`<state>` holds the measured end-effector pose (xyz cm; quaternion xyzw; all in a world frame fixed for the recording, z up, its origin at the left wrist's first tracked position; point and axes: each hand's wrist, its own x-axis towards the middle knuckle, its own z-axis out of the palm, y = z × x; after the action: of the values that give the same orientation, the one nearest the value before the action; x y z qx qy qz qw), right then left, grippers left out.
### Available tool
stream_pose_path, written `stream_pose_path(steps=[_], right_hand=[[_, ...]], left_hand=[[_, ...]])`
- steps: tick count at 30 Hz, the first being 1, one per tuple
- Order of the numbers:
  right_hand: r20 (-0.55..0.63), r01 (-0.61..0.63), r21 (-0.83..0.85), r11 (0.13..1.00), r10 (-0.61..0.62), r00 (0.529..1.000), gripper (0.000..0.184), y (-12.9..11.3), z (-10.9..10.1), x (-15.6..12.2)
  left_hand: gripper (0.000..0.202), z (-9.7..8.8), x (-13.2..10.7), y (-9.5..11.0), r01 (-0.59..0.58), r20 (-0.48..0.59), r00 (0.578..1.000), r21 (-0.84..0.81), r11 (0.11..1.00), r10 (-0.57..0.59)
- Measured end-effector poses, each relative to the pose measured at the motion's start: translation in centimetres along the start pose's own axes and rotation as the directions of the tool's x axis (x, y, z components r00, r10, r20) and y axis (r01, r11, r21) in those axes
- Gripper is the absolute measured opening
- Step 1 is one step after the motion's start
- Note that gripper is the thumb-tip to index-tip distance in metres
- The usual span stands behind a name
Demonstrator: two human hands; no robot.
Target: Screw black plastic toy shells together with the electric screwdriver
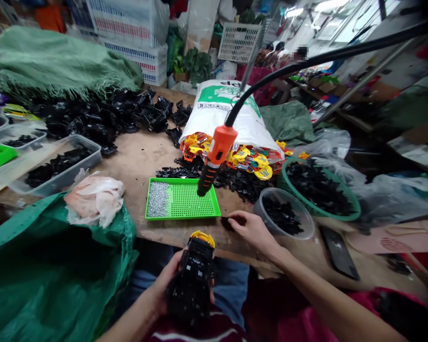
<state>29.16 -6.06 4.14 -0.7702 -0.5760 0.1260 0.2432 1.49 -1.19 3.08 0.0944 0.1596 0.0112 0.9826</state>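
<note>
My left hand (167,281) is wrapped round a black plastic toy car body (193,273) with a yellow piece (204,237) at its far end, held over my lap. At the table's front edge, my right hand (252,232) has its thumb and fingers closed on a small black plastic part (227,223). Left of that hand lies a bright green tray (185,218), with small silver screws (158,199) heaped at its left end. An orange and black electric screwdriver (217,149) hangs over the tray from a black cable.
A round clear tub (308,230) and a green basket (355,209) hold black parts at right, beside a phone (338,251). Behind the tray, yellow and orange pieces spill from a white sack (221,102). Black shells (92,114) pile up at back left, near a clear box (50,187).
</note>
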Motion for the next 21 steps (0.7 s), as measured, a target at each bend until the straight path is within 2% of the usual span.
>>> stream_pose_path(steps=[7,13,21], right_hand=[[-0.044,0.058,-0.044,0.997,-0.060,0.997,0.023,0.8,0.5,-0.5],[0.024,0.126,-0.092,0.988,-0.124,0.992,0.027,1.1,0.3,-0.7],[0.056,0.063,-0.013,0.998,-0.062,0.996,0.017,0.2,-0.2,-0.8]], left_hand=[[0.066,0.4,0.1,-0.2,0.009,-0.007,1.000,0.025,1.000,-0.009],[0.066,0.5,-0.1,-0.3,0.007,-0.048,0.999,0.025,1.000,-0.006],[0.067,-0.7,-0.1,-0.8,0.024,-0.063,0.998,-0.036,0.999,-0.026]])
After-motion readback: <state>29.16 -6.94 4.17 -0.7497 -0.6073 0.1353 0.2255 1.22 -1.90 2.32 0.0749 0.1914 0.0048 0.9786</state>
